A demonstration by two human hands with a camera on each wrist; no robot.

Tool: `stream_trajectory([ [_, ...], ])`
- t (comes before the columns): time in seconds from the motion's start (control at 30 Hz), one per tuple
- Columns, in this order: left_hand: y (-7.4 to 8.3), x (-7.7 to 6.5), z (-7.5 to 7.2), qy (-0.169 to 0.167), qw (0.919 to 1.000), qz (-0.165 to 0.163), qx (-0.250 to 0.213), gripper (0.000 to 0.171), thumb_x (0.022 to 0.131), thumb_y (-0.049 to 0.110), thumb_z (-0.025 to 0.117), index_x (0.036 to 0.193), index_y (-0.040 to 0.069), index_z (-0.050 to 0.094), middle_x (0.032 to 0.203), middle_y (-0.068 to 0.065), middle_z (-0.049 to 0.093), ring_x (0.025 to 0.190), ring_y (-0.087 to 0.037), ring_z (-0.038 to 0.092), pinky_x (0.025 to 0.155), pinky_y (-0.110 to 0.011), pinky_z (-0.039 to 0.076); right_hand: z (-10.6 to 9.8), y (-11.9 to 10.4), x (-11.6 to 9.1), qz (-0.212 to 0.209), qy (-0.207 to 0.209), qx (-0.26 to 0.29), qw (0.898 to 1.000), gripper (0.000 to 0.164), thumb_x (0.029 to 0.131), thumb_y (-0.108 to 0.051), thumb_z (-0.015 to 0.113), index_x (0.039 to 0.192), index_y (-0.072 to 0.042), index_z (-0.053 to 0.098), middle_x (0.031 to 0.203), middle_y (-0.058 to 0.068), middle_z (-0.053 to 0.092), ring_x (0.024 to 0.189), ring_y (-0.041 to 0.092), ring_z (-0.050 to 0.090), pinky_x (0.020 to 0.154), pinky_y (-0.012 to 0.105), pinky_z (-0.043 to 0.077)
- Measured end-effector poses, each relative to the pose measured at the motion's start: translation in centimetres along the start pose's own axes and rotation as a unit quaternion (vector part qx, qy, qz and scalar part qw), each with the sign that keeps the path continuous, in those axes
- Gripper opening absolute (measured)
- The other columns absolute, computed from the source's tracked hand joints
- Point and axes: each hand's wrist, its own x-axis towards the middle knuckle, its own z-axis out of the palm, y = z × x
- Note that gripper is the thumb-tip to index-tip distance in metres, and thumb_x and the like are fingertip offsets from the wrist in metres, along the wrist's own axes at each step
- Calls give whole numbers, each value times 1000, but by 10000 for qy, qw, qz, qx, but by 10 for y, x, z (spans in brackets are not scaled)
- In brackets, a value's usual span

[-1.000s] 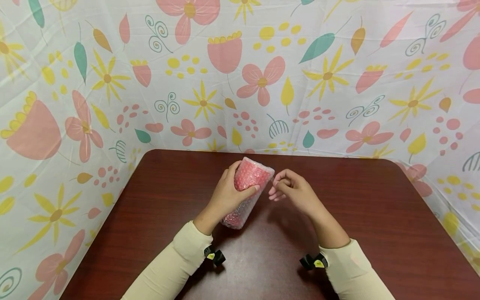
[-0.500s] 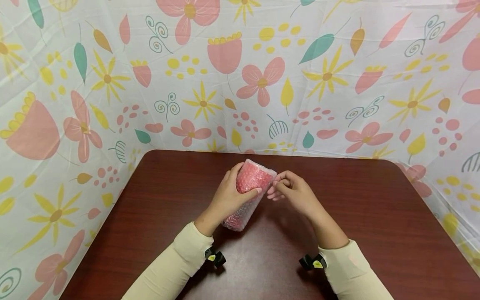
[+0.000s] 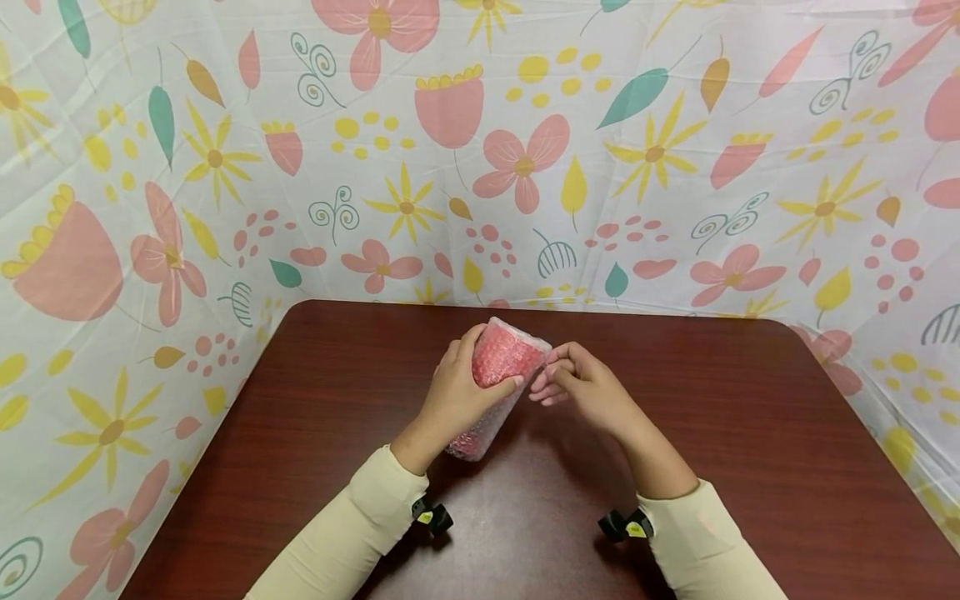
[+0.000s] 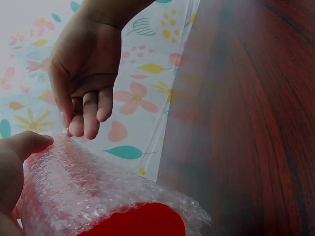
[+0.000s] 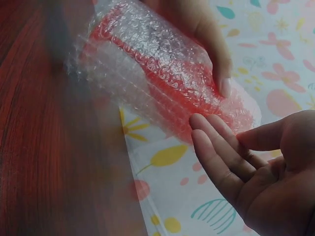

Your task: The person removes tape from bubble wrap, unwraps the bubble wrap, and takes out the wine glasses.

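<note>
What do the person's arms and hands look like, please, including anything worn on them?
Both arms wear plain, pale cream long sleeves: the left sleeve and the right sleeve. By each cuff sits a small black device, left device and right device, each with a yellow label. The left hand and right hand are bare; no gloves show.

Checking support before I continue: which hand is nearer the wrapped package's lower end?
Left: the left hand grips the package above its lower end; the right hand is farther, by the opposite end.
</note>
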Motion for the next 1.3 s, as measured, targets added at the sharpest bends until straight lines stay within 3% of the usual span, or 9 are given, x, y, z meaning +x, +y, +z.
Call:
stream_trajectory([
  [0.2,-1,0,0,41,10000,-25,41,92,78,49,84,153,22,38,134,-13,55,114,-28,56,93,-48,49,-1,0,0,150,-48,-39,9999,17,107,-8,45,115,8,43,111,34,70,79,27,76,67,38,62],
  [0.43,-1,1,-1,114,9999,-28,25,92,79,51,82,153,22,37,135,-12,54,116,-28,56,94,-49,49,-3,-1,1,340,246,-268,9988,22,105,-14,53,114,5,52,84,23,70,64,23,70,58,36,57],
  [0.7,-4,3,-2,79,9999,-148,-7,92,78,51,83,153,21,38,136,-12,53,114,-29,57,93,-48,50,-5,-3,-2,321,138,-164,9993,18,104,-15,53,110,1,56,76,15,68,60,22,67,56,36,55],
  [1.0,-3,2,0,39,9999,-84,-117,93,79,49,83,153,18,37,139,-13,52,117,-29,56,94,-48,51,-5,-2,0,99,48,68,9999,15,104,-9,49,108,5,53,93,24,74,78,27,76,68,39,62],
  [1.2,-1,2,0,-65,9997,-75,-234,92,79,49,83,153,21,36,139,-12,51,117,-27,56,93,-46,52,-4,-1,2,171,170,15,9997,24,104,-15,57,108,9,54,89,24,74,80,38,75,69,44,62],
  [1.3,-1,2,0,-82,9996,-39,-259,92,79,48,83,153,20,36,139,-12,51,117,-27,56,94,-46,52,-5,-1,2,155,205,-113,9996,25,103,-14,56,108,10,53,88,25,73,77,34,75,70,44,62],
])
